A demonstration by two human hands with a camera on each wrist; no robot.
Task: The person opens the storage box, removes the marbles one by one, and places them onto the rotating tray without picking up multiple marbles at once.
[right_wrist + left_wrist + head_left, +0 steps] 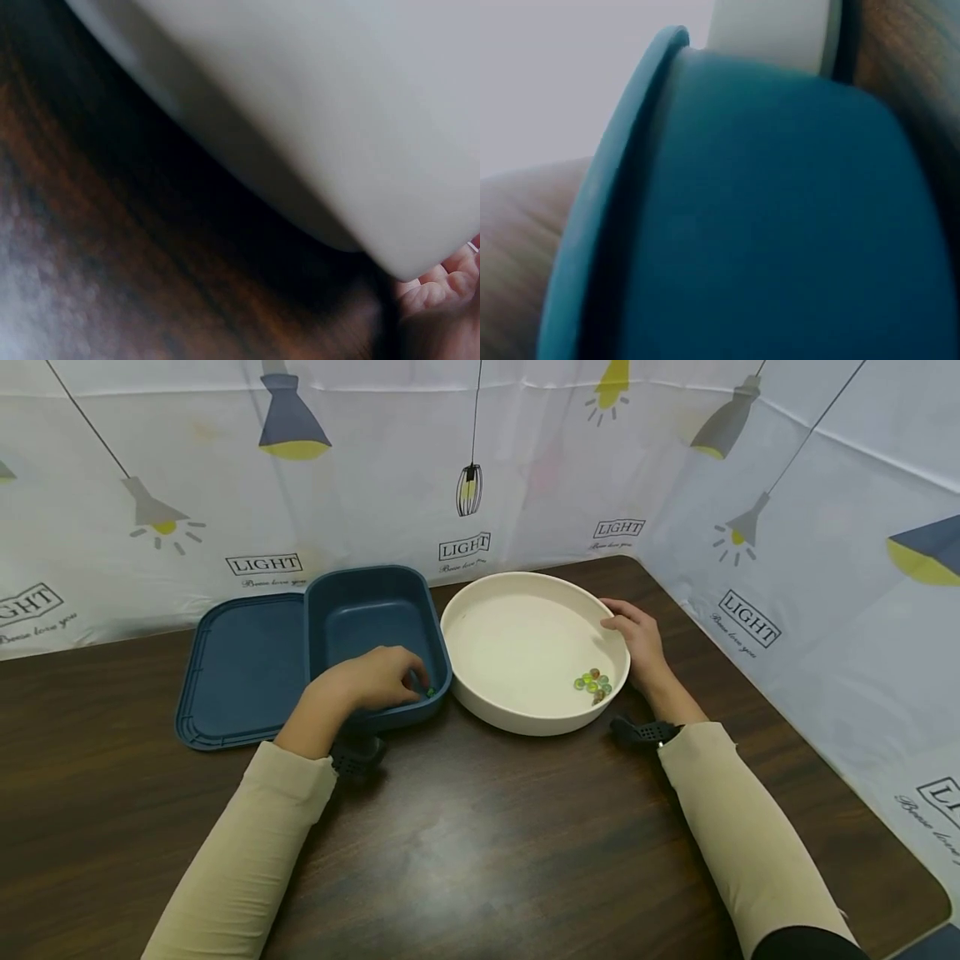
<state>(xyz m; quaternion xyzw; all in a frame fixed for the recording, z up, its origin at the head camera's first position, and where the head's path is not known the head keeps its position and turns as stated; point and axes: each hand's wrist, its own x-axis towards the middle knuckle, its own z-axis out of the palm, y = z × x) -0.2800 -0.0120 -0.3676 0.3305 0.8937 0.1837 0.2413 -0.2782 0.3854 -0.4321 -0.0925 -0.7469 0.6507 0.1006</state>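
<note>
My left hand [375,678] reaches over the near side of a dark blue rectangular box [375,583], its fingers bent down inside. A small green marble [431,692] shows right at its fingertips; whether they pinch it is unclear. The left wrist view shows the box's outer wall [780,210] up close, with part of the hand behind the rim. With my right hand [637,639] I grip the right rim of a round cream tray [517,635]. Several green and brown marbles [592,685] lie together inside it, near its right front wall. Fingers [450,289] show beyond the tray's edge in the right wrist view.
A flat blue lid [243,668] lies left of the box, against it. Box and tray stand side by side on a dark wooden table [480,843]. A white cloth with printed lamps [375,485] hangs behind and along the right edge.
</note>
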